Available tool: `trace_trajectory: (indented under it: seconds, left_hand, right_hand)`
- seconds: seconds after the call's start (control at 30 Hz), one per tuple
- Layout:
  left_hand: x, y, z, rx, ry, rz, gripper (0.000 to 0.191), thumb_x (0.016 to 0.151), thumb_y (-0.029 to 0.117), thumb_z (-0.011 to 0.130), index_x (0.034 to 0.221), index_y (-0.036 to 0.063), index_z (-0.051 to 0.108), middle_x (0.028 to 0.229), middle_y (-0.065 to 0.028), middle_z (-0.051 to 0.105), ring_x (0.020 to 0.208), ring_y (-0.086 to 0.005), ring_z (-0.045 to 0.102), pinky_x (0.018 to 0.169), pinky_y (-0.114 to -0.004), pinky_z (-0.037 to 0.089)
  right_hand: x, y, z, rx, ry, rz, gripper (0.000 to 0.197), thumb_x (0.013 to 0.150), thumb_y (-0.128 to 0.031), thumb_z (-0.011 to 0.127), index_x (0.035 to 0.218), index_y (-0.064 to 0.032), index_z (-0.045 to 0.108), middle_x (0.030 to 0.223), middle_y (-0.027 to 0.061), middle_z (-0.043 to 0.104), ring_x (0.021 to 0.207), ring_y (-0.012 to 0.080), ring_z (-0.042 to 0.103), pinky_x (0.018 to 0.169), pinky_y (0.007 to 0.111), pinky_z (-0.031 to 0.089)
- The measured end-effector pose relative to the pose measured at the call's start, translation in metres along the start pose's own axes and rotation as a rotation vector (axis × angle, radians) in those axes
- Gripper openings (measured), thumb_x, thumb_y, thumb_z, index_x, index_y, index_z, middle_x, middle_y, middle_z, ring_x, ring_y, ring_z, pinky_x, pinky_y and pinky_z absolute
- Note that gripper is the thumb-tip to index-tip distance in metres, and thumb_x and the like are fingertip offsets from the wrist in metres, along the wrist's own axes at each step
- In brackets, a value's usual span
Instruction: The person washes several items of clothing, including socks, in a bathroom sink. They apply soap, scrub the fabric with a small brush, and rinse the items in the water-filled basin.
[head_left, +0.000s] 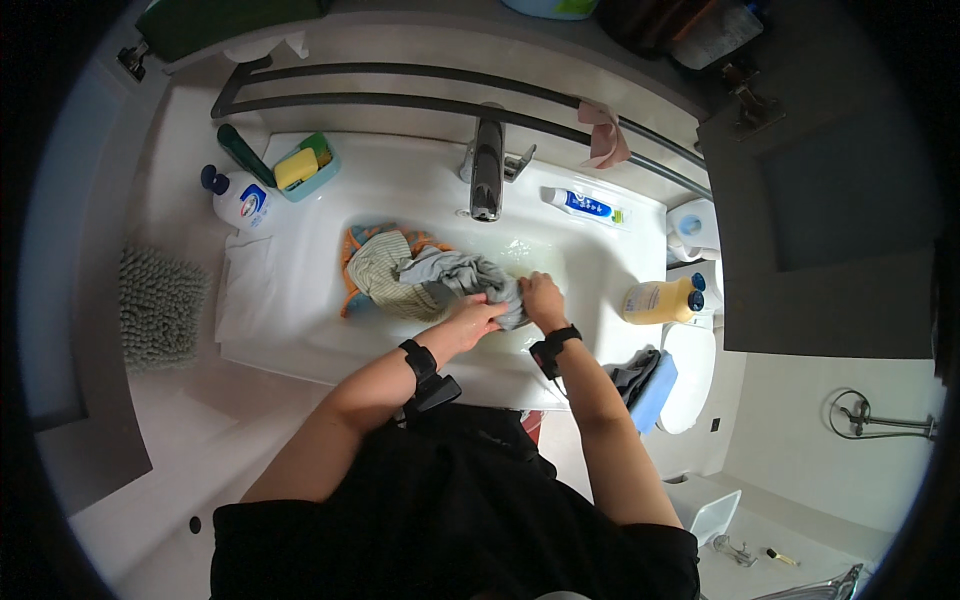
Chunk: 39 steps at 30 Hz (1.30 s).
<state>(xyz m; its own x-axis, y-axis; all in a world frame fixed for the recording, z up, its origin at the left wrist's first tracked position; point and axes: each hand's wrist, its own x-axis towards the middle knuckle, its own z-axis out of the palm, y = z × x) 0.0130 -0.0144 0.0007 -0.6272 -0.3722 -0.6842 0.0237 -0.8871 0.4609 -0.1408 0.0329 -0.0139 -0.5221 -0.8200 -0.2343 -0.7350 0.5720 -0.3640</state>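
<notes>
My left hand (471, 322) and my right hand (543, 298) both grip a bunched grey cloth (469, 274) in the white sink basin (596, 270). The cloth's right end is gathered between them, and its other end trails left. Beneath it lie a striped beige cloth (386, 271) and a blue cloth with an orange edge (360, 234). Cloudy water (514, 259) with a little foam stands in the basin. The chrome faucet (487, 172) is above the basin's far side. I cannot see water running from it.
On the left rim stand a pump bottle (244, 201) and a soap dish (322, 180) with sponges. A toothpaste tube (589, 206) and a yellow bottle (660, 300) lie on the right. Dark towel rails (420, 70) cross behind; an open cabinet door (825, 247) juts out at right.
</notes>
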Motion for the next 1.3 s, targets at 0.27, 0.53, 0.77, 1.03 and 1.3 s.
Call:
trace_trajectory:
  seconds: [0.27, 0.53, 0.77, 1.03, 1.3]
  left_hand:
    - [0.017, -0.009, -0.038, 0.082, 0.17, -0.197, 0.039, 0.08, 0.021, 0.058, 0.107, -0.0028, 0.042, 0.102, -0.0134, 0.046, 0.092, -0.0269, 0.05, 0.078, -0.04, 0.046]
    - [0.037, 0.008, -0.052, -0.263, 0.002, -0.308, 0.061, 0.087, 0.051, 0.03, 0.134, 0.0133, 0.017, 0.141, -0.0104, 0.014, 0.126, -0.0415, 0.015, 0.088, -0.068, 0.02]
    - [0.061, -0.019, -0.082, -0.617, -0.275, -0.105, 0.03, 0.087, 0.026, 0.035, 0.111, 0.0096, 0.045, 0.109, -0.0089, 0.05, 0.096, -0.0278, 0.05, 0.08, -0.049, 0.04]
    - [-0.005, 0.016, 0.004, -0.243, -0.064, 0.0, 0.024, 0.084, 0.009, 0.048, 0.108, 0.013, 0.047, 0.109, -0.0054, 0.051, 0.096, -0.0225, 0.053, 0.079, -0.044, 0.044]
    - [-0.023, 0.03, -0.022, 0.556, -0.001, -0.289, 0.037, 0.081, 0.026, 0.056, 0.111, 0.0095, 0.043, 0.1, -0.0092, 0.047, 0.102, -0.0316, 0.047, 0.082, -0.048, 0.041]
  right_hand:
    - [0.017, 0.015, 0.012, -0.238, 0.067, 0.047, 0.031, 0.08, -0.027, 0.051, 0.105, -0.0092, 0.051, 0.108, 0.0137, 0.049, 0.094, 0.0395, 0.05, 0.076, 0.046, 0.042]
    - [-0.008, -0.059, 0.022, 0.548, -0.387, -0.198, 0.031, 0.073, -0.023, 0.058, 0.096, -0.0029, 0.054, 0.081, 0.0132, 0.059, 0.074, 0.0251, 0.057, 0.069, 0.033, 0.045]
    - [-0.048, -0.09, -0.029, 0.694, -0.447, -0.145, 0.03, 0.081, -0.033, 0.053, 0.074, -0.004, 0.058, 0.066, 0.007, 0.058, 0.057, 0.0211, 0.054, 0.056, 0.033, 0.043]
    - [-0.006, -0.01, -0.008, 0.067, 0.088, -0.047, 0.031, 0.079, -0.032, 0.052, 0.072, -0.0026, 0.057, 0.083, 0.0181, 0.055, 0.075, 0.0356, 0.055, 0.065, 0.04, 0.045]
    - [0.011, 0.016, -0.006, -0.046, 0.189, -0.23, 0.039, 0.073, -0.022, 0.057, 0.109, -0.0091, 0.05, 0.11, 0.0162, 0.049, 0.1, 0.0362, 0.048, 0.084, 0.041, 0.042]
